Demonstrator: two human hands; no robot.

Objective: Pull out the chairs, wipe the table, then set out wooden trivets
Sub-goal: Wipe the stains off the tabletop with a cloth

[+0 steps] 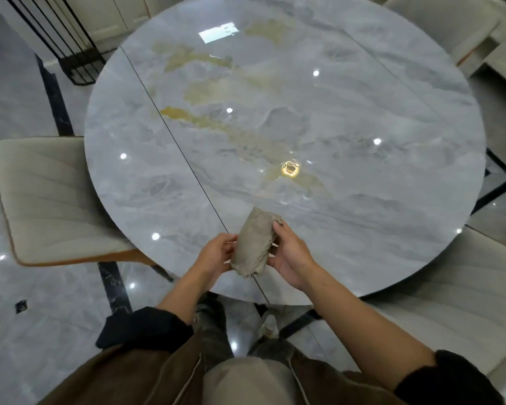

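We hold the bunched cloth (256, 244) between both hands just over the near edge of the round table (348, 92). Our left hand (216, 254) curls its fingers against the cloth's left side, and our right hand (289, 258) cups it from the right with the thumb on top, probably gathering it into a pad for wiping. The left chair (50, 200) has its seat corner under the rim and may crowd us there. The right chair (465, 287) sits close, the far chair (438, 24) beyond, a black rack (70, 54) far left; no trivets in view
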